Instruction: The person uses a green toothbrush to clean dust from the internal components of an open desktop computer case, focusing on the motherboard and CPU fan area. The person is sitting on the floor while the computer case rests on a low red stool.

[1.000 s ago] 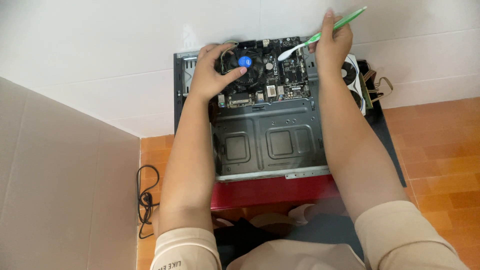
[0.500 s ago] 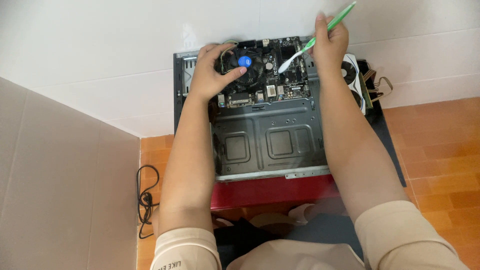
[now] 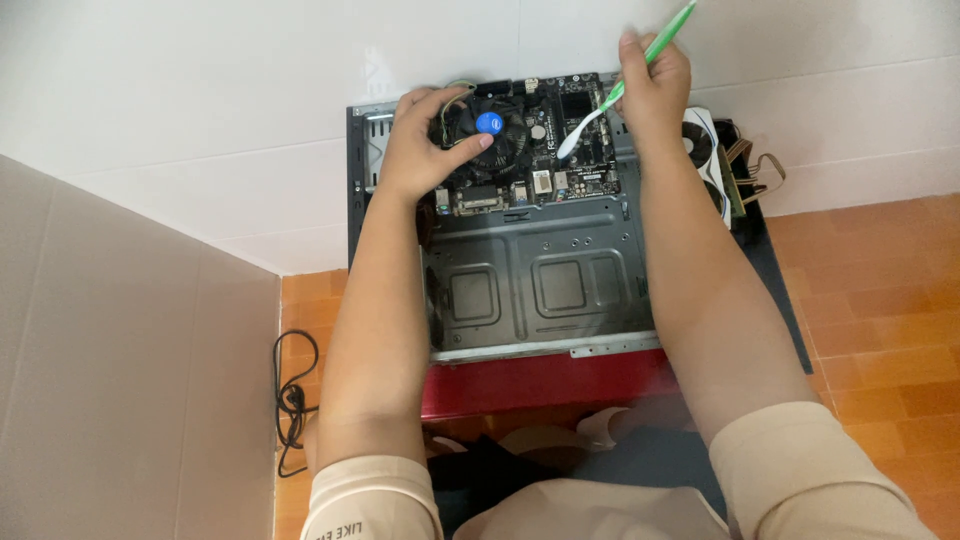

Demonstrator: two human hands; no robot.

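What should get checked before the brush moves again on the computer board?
1. Left hand steadying the cooler fan: ok.
2. Right hand has a firm grip on the green toothbrush: ok.
3. Brush head down on the motherboard: ok.
4. Open computer case lying flat on the red stand: ok.
5. Power unplugged: cannot tell.
6. Black cable on the floor away from the arms: ok.

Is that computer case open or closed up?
Open. The computer case lies on its side with its panel off: the motherboard, the cooler fan and the bare metal tray are exposed.
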